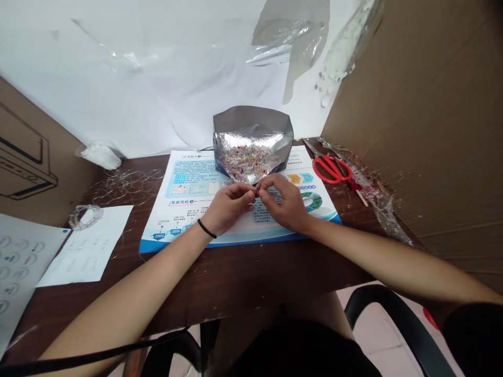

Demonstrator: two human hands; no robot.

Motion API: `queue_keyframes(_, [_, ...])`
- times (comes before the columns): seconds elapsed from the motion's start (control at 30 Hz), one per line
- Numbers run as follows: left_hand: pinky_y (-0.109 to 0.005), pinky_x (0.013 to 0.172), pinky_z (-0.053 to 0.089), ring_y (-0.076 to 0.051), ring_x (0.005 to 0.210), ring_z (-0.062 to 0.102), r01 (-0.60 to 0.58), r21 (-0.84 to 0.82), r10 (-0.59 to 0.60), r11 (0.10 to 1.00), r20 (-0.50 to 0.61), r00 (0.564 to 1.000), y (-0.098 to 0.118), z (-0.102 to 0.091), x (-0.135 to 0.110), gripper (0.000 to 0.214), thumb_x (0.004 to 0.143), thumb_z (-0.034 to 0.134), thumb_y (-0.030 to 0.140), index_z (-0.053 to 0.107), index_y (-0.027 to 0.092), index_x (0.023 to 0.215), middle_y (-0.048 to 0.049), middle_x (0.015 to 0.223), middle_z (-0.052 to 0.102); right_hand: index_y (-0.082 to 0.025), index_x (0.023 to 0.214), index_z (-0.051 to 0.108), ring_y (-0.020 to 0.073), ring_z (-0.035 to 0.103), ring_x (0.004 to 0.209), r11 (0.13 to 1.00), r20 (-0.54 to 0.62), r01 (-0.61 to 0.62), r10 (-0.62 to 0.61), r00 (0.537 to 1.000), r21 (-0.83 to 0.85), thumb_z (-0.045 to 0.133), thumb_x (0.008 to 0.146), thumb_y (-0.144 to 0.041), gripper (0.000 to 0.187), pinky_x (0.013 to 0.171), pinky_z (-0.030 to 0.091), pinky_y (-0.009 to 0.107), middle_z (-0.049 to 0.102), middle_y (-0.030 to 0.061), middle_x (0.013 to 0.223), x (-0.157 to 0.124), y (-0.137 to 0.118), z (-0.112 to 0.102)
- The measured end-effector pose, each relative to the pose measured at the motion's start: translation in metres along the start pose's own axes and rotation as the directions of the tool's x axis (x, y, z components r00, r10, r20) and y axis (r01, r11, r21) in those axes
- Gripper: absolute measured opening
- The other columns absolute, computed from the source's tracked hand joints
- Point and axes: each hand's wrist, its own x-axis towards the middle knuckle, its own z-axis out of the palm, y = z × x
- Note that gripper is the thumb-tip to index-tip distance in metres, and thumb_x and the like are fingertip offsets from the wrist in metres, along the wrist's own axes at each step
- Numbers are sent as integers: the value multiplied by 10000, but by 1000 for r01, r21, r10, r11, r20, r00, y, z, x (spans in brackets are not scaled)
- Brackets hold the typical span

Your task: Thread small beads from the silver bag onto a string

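Observation:
My left hand [230, 207] and my right hand [283, 204] meet fingertip to fingertip above a printed sheet [188, 209]. Both are closed in a pinch. Whatever sits between the fingers is too small to make out. Just beyond them stands an open silvery bag [253, 123], with many small clear, pink and red beads [251, 162] inside. A black band circles my left wrist.
Red-handled scissors [328, 166] lie right of the bag, near crumpled clear plastic [383, 212]. At left are tangled clear thread [126, 186], a beaded bracelet [86, 217] and a white paper [88, 256]. Cardboard walls [428, 131] flank the brown table [236, 283].

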Motion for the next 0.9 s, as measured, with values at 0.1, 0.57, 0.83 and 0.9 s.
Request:
queue_keyframes(0.1, [-180,583,440,-51,659,514,-3,-8,3,1000,-8,1000,0,0,0,229,595,770,255,622,156,739,29,701,558,-219,777,487,139,562,825,1000,10,-14,14,1000,24,482,834,-200,60,773,455,327,599,18,827,0,-1,0])
queue_keyframes(0.57, [-189,587,444,-50,652,508,-15,16,14,1000,12,1000,0,-1,1,193,623,743,228,612,160,746,18,752,579,-216,768,489,140,575,848,998,37,-42,40,999,37,485,820,-191,58,792,457,332,618,28,861,0,-2,-1])
queue_keyframes(0.83, [-185,590,448,-51,654,518,0,3,0,1000,7,1000,1,0,0,209,596,761,226,622,159,737,17,759,585,-216,760,481,140,565,825,997,48,-54,52,997,47,480,812,-182,62,784,453,334,606,26,841,1,-2,-2])
queue_keyframes(0.9, [-179,591,447,-51,664,525,5,-7,-5,1000,7,1000,1,0,0,217,586,771,230,630,160,736,20,756,584,-216,758,478,140,564,828,998,47,-50,48,998,48,481,809,-181,62,785,452,333,605,25,837,0,-2,-1])
